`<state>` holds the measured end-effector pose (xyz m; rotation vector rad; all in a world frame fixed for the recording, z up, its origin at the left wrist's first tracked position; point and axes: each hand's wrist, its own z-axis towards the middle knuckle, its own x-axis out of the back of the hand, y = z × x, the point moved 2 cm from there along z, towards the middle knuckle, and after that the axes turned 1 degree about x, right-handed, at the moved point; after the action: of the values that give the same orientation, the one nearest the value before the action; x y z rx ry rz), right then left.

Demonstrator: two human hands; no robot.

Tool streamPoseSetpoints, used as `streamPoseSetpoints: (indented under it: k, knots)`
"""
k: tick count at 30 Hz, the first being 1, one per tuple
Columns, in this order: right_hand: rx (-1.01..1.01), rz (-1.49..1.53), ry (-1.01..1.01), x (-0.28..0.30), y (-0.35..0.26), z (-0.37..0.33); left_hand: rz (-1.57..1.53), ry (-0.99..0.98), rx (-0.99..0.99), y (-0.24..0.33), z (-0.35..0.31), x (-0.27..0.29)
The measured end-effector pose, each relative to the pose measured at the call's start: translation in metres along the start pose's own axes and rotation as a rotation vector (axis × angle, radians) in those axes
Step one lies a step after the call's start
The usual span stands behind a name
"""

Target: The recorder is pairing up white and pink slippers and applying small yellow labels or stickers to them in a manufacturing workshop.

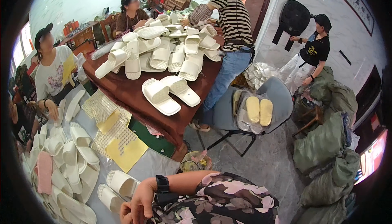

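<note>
- The left hand (136,205) sits at the lower edge of the head view, a black watch (162,184) on its wrist and the fingers curled downward; whether they pinch anything I cannot tell, since the fingertips run out of the picture.
- The right hand is not seen (the floral sleeve (228,199) fills that corner).
- Just beside the left hand, to its left, lie two white slippers (116,189) side by side on a pale surface (153,164), not touched by it.
- Further left, more white slippers form a loose heap (65,167), with a pink one (44,171) among them.
- Yellow and white mesh sheets (116,136) lie above the pair.
- A dark brown table (134,97) carries a big pile of white slippers (163,52).
- Other people stand or sit around the table.
- A grey chair (281,97) holds bagged yellow insoles (259,110).
</note>
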<state>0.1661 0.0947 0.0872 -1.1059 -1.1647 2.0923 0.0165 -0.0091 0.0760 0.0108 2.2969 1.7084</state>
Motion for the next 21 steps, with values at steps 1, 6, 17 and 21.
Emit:
streamPoseSetpoints:
  k: [1, 6, 17, 21]
  knots:
    - [-0.003, -0.023, -0.005, 0.000, 0.001, 0.001, -0.024, -0.013, 0.009, -0.001, 0.000, 0.001]
    - [-0.018, -0.146, -0.014, 0.002, 0.000, -0.001, -0.142, -0.090, 0.054, -0.003, 0.001, 0.003]
    - [-0.154, -0.346, -0.047, 0.008, 0.034, 0.011, -0.271, -0.074, -0.012, 0.026, 0.016, -0.037]
    - [-0.168, -0.405, -0.098, 0.009, 0.018, 0.017, -0.928, -0.879, -0.810, -0.063, 0.050, 0.000]
